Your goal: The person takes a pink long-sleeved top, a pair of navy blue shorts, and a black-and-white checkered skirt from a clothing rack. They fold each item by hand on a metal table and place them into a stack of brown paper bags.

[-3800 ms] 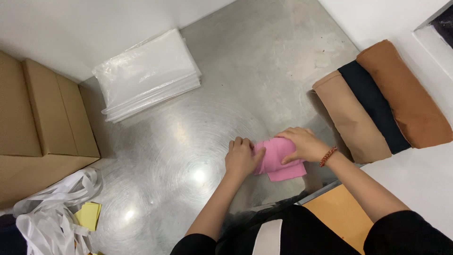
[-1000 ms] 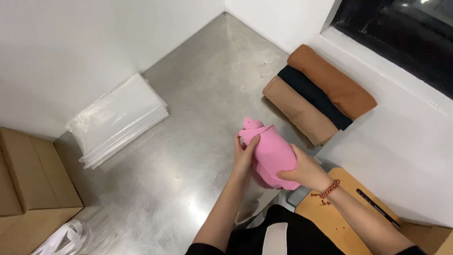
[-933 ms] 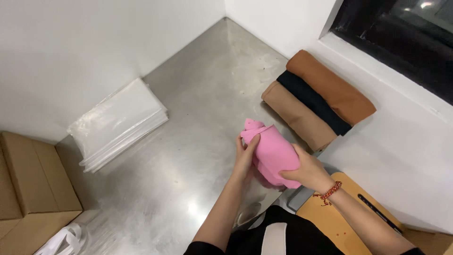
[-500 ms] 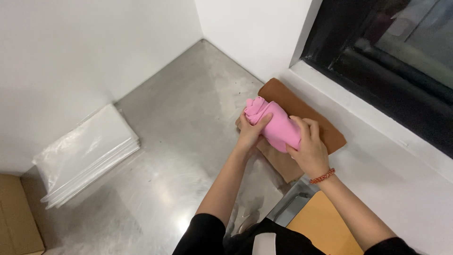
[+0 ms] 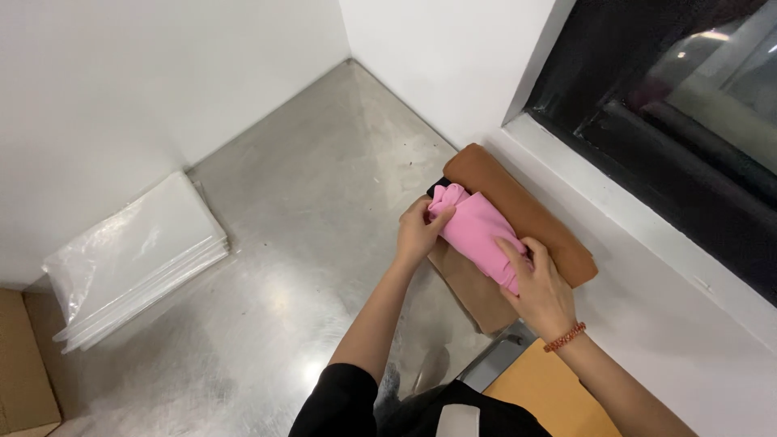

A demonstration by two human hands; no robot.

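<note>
Both hands hold a folded pink cloth [image 5: 479, 233] above a row of folded cloths at the far right edge of the metal surface [image 5: 324, 202], close to the far corner where two white walls meet.

Left hand [image 5: 418, 233]: closed on the far, bunched end of the pink cloth, thumb and fingers pinching the fabric. The forearm runs back toward the near edge of the surface and ends in a black sleeve [image 5: 340, 400].

Right hand [image 5: 541, 285]: closed on the near end of the pink cloth, fingers laid over the top of the fabric. A red bead bracelet [image 5: 564, 337] sits on the wrist.

Pink cloth: lies lengthwise between the two hands, directly over the folded stack. Whether it rests on the stack or is held just clear of it cannot be told.

Folded stack: a rust-brown cloth [image 5: 526, 214] lies nearest the right wall; a tan cloth [image 5: 469, 291] lies on the inner side; a thin strip of black cloth [image 5: 438, 185] shows between them at the far end.

Left edge of the surface: a stack of clear plastic bags [image 5: 133, 259] lies flat against the left wall, well apart from the hands. A cardboard box [image 5: 24, 364] shows at the near left corner.

Near edge: a tan envelope-coloured board [image 5: 542, 400] lies beside the right forearm.

Right side: a white ledge [image 5: 672, 267] runs under a dark window [image 5: 680, 105].
</note>
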